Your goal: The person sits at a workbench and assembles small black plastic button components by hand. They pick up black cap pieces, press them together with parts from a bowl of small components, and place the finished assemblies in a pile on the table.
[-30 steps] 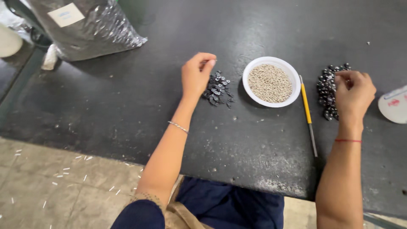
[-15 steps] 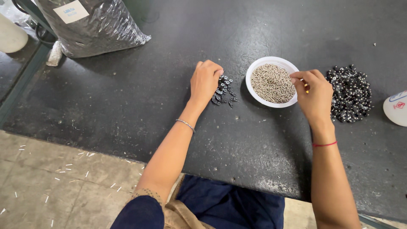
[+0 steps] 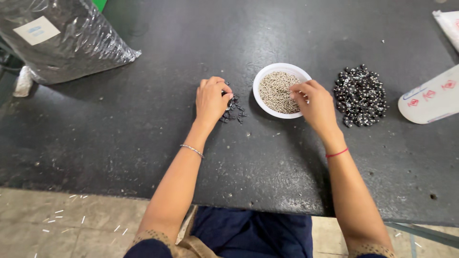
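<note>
The right hand pinches at the small pale pins in the white bowl, while the left hand curls loosely over the small pile of dark parts on the black table. Lifting one pin at a time (fingertips only) would likely keep the bowl steady; whether a pin is already gripped cannot be told.

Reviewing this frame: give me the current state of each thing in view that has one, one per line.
left hand: fingers curled on the small pile of dark parts.
right hand: fingertips pinched over the white bowl.
white bowl: upright, filled with small pale pieces.
large pile of dark round parts: heaped, untouched.
plastic bag: lying on the table, full.
</note>
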